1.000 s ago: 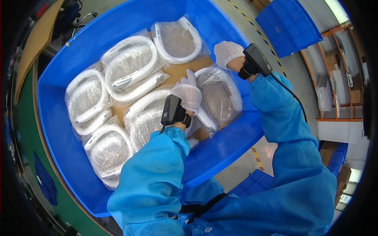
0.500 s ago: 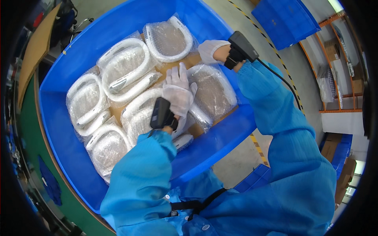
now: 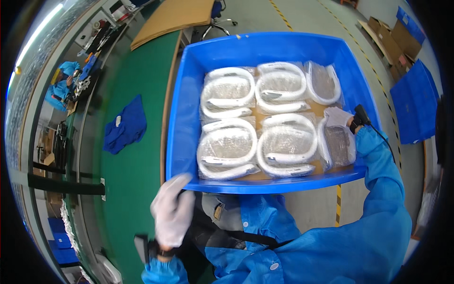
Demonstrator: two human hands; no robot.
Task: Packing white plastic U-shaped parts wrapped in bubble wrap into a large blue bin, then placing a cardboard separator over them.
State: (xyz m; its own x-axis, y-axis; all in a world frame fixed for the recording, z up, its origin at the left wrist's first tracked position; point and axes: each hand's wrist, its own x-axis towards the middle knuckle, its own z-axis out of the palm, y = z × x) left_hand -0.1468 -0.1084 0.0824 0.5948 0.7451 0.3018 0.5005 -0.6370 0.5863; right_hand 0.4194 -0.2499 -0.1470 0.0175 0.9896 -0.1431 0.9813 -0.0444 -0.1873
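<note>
In a large blue bin [image 3: 265, 188] lie several curved white loop-shaped parts in clear bubble wrap, in two rows on brown cardboard. My right hand [image 3: 337, 117], in a white glove, is at the upper end of the right-hand wrapped white part [image 3: 339, 147] in the near row; its fingers curl over that end and are partly hidden. Outside the bin, by its near left corner, my left hand [image 3: 172, 213] hangs in a white glove. It is blurred, holds nothing visible, and its fingers look apart. Dark devices are strapped to both wrists.
A green table [image 3: 137, 175] runs along the left of the bin, with a dark blue cloth [image 3: 126, 125] on it and a brown board [image 3: 172, 19] at its far end. Another blue bin [image 3: 415, 104] stands at the right. Beyond the table, another person [image 3: 61, 90] sits.
My left hand has left the wrapped parts and moved outside the bin to the left. My right hand has come down onto the near right part. The view has turned, showing more of the table.
</note>
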